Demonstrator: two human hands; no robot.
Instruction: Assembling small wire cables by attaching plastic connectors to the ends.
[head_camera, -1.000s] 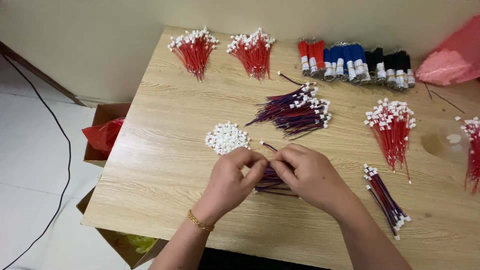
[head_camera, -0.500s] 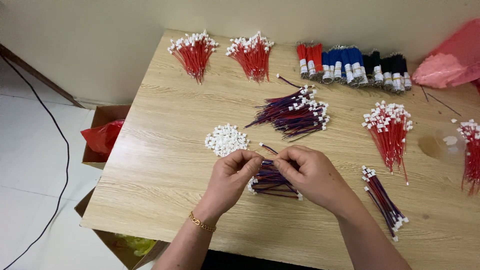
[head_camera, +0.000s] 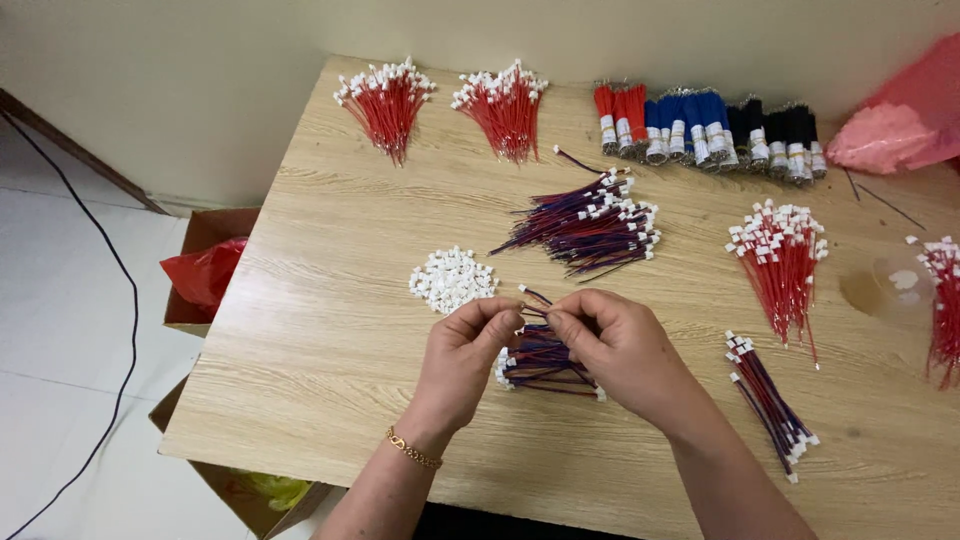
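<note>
My left hand (head_camera: 462, 362) and my right hand (head_camera: 618, 350) meet fingertip to fingertip over the wooden table (head_camera: 330, 330), pinching a thin red-and-blue wire (head_camera: 532, 296) between them. Whether a white connector sits in the left fingers is hidden. Under the hands lies a small bundle of red-and-blue wires with white plugs (head_camera: 540, 366). A pile of loose white connectors (head_camera: 452, 279) lies just left of and beyond my left hand. A larger heap of red-and-blue wires (head_camera: 590, 223) lies farther back.
Two red wire bunches (head_camera: 385, 100) (head_camera: 505, 103) lie at the far edge, beside taped red, blue and black wire bundles (head_camera: 705, 126). More red bunches (head_camera: 780, 255) (head_camera: 940, 300) and a finished wire group (head_camera: 772, 402) sit right. Pink bag (head_camera: 880, 135) far right; cardboard boxes (head_camera: 205, 270) on floor left.
Both hands have stayed together over the small bundle, with only slight finger movement on the wire. The rest of the table is unchanged.
</note>
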